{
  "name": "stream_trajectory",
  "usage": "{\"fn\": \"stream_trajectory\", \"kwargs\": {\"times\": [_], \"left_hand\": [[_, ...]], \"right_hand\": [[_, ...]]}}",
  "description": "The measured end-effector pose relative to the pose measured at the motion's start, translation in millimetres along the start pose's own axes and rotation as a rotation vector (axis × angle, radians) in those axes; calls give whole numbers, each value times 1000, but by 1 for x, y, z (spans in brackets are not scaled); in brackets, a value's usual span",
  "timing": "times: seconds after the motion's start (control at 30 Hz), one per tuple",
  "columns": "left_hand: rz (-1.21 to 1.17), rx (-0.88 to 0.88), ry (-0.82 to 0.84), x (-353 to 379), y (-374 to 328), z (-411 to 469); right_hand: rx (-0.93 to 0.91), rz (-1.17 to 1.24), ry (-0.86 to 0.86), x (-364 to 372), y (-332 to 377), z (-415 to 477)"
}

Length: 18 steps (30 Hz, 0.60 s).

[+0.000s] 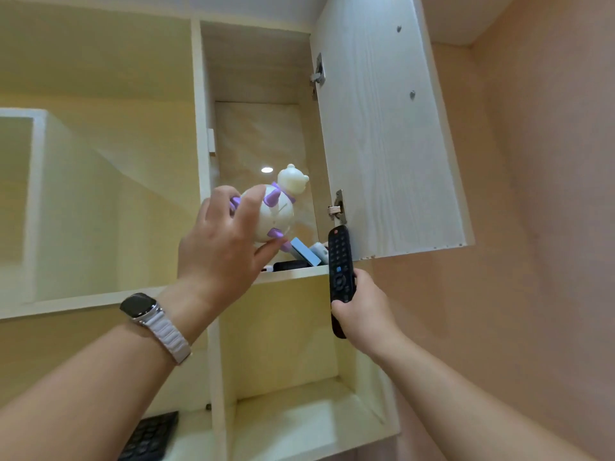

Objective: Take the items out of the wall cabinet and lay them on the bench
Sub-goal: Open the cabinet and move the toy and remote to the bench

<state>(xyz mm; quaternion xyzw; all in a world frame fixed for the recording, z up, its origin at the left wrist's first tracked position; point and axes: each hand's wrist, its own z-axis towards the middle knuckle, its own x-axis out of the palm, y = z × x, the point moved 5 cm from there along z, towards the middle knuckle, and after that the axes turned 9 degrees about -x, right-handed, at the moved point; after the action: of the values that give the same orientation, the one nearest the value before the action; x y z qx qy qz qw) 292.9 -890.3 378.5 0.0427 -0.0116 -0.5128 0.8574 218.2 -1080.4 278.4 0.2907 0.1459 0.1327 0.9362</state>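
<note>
I look up into the open wall cabinet [204, 128]. My left hand [223, 251] grips a white bear figure with purple bows [283, 207], tilted, at the front of the cabinet's shelf. My right hand [362, 307] holds a black remote control [340, 267] upright, just below the shelf's right front corner. On the shelf behind the bear lie a light blue box [304, 251], a white item [319, 251] and a flat black item [289, 265], all partly hidden by the shelf edge.
The white cabinet door [382, 128] stands swung open to the right, its hinges showing. Open cubbies lie to the left and below. A black keyboard [149, 437] rests on the lower left shelf. A pink wall [532, 227] is on the right.
</note>
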Motion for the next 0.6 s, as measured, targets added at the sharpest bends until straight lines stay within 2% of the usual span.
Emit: {"fn": "stream_trajectory", "kwargs": {"times": [0.13, 0.27, 0.43, 0.6], "left_hand": [[-22, -1, -22, -15, 2, -21], [-104, 14, -90, -27, 1, -37], [-244, -5, -131, -28, 6, -57], [-504, -86, -135, -20, 22, -76]], "right_hand": [[66, 201, 19, 1, 5, -19], [102, 269, -2, 1, 10, -44], [106, 202, -75, -7, 22, -73], [124, 121, -196, -16, 39, -108]]}}
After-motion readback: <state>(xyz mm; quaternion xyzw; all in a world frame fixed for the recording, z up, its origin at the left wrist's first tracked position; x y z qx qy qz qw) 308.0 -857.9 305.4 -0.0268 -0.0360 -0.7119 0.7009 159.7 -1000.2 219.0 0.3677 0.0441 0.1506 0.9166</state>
